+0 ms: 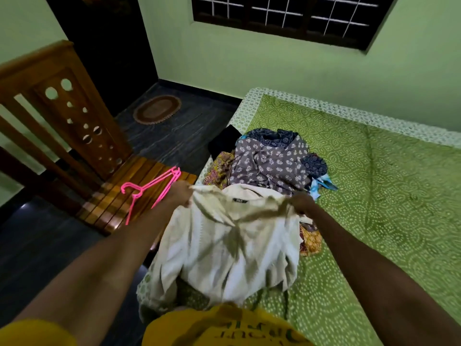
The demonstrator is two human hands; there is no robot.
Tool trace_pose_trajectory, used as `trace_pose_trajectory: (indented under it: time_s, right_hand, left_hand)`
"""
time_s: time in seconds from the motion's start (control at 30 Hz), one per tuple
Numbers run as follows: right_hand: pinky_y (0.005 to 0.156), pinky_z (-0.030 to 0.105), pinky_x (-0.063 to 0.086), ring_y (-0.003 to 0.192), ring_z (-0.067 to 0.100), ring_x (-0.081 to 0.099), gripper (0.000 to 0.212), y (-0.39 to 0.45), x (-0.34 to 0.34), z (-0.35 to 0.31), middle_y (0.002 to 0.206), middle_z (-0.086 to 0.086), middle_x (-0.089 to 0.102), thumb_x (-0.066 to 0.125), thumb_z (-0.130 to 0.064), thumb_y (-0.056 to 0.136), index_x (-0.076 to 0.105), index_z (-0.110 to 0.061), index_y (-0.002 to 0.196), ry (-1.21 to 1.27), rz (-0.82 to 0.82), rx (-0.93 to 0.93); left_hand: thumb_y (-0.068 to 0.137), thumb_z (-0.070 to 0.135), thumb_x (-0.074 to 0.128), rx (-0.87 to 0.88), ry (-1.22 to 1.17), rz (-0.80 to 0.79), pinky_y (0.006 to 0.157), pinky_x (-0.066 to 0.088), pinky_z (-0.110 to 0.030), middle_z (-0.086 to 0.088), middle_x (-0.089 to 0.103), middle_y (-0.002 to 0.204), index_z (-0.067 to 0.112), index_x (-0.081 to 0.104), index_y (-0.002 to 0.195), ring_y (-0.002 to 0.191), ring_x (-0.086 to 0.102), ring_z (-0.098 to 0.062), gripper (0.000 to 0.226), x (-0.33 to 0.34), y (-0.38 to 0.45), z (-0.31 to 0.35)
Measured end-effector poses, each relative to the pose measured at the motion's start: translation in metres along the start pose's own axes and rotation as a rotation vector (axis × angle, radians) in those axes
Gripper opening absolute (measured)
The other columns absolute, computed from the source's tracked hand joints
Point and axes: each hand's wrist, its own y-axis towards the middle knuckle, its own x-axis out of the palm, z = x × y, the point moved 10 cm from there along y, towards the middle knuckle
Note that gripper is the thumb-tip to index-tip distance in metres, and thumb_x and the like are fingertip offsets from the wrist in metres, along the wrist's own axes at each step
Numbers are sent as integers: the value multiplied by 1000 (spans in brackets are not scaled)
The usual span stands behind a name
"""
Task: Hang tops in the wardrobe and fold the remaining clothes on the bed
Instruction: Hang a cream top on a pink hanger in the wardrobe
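Both hands, left hand (178, 194) and right hand (300, 202), pinch cream shirt (232, 243) shoulders; hem dragging over bed (374, 196), could snag clothes pile (269, 161).

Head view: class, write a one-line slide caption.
Both hands, left and right, hold up a cream shirt over the bed; pink hangers wait on the chair.

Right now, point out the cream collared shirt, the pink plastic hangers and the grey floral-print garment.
cream collared shirt (232, 245), head view, on its hanging front panel.
pink plastic hangers (147, 188), head view, on a sloping shoulder bar.
grey floral-print garment (269, 163), head view, on its crumpled middle.
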Motion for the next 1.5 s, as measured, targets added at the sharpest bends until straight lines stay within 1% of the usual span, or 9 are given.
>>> trace_pose_trajectory:
  time_s: [0.07, 0.17, 0.33, 0.5, 0.67, 0.87, 1.03, 1.37, 1.5]
  right_hand:
    - [82, 34, 48, 100, 32, 62, 14, 7, -27, -7, 107, 22, 64, 60, -13, 87, 61, -3, 96, 148, 281, 16]
    - [91, 37, 40, 116, 37, 53, 43, 1, -23, -25, 123, 24, 56, 63, -8, 84, 50, 8, 121, 393, 409, -46]
    - [62, 27, 38, 71, 16, 49, 43, -2, 67, -49, 93, 14, 54, 68, -12, 84, 46, 1, 118, 447, 47, -40]
    - [53, 26, 38, 60, 16, 51, 29, -18, 148, -90, 88, 9, 52, 62, -15, 90, 39, -14, 108, 437, -325, 7]
    - [52, 25, 38, 68, 20, 57, 35, -26, 192, -165, 101, 13, 54, 60, -19, 91, 41, -11, 119, 215, -440, -102]
    - [67, 31, 42, 86, 22, 52, 43, -1, 242, -275, 90, 11, 54, 60, -18, 91, 44, 0, 126, -131, -469, -312]
    - [96, 35, 39, 125, 33, 45, 48, 34, 305, -357, 135, 22, 45, 58, -17, 91, 42, 2, 132, -423, -496, -480]
    - [101, 39, 41, 129, 35, 40, 45, 116, 414, -457, 138, 21, 39, 57, -22, 88, 48, -4, 128, -786, -452, -645]
    - [107, 45, 33, 143, 31, 16, 48, 159, 429, -481, 157, 14, 9, 53, -20, 90, 43, -9, 135, -981, -334, -671]
  left_hand:
    - [92, 1, 55, 83, -307, 76, 83, 44, -32, -19, 54, 122, 1, 28, 143, 108, 57, -34, 58, -7, 1, 19]
    - [88, 7, 63, 235, -258, 30, 110, 13, -28, -15, -3, 157, 5, -8, 148, 146, 0, -28, 93, 4, -11, 37]
    - [88, 18, 65, 109, -79, -143, 114, 10, -37, -6, -21, 156, 12, -14, 148, 144, -16, -23, 98, 48, -31, -31]
    - [88, 25, 65, -154, -123, -377, 115, 19, -39, -6, -15, 157, 18, -15, 149, 146, -4, -25, 100, 68, -51, -126]
    - [87, 23, 67, -299, -213, -327, 108, 27, -32, -12, 7, 157, 12, -4, 150, 142, 19, -29, 95, 43, -48, -188]
    - [92, 15, 59, -385, -233, -254, 109, 28, -32, -15, 22, 154, 5, 14, 149, 140, 26, -29, 74, 10, -14, -250]
    - [91, 24, 60, -467, -218, -198, 104, 34, -35, -20, 32, 148, 0, 23, 145, 134, 36, -30, 69, -11, 21, -310]
    - [91, 21, 55, -511, -93, -48, 92, 45, -41, -17, 50, 124, 4, 45, 126, 112, 54, -33, 40, -19, 110, -389]
    - [93, 30, 54, -597, -174, -2, 90, 48, -44, -14, 54, 121, 8, 41, 132, 107, 58, -34, 47, 6, 137, -415]
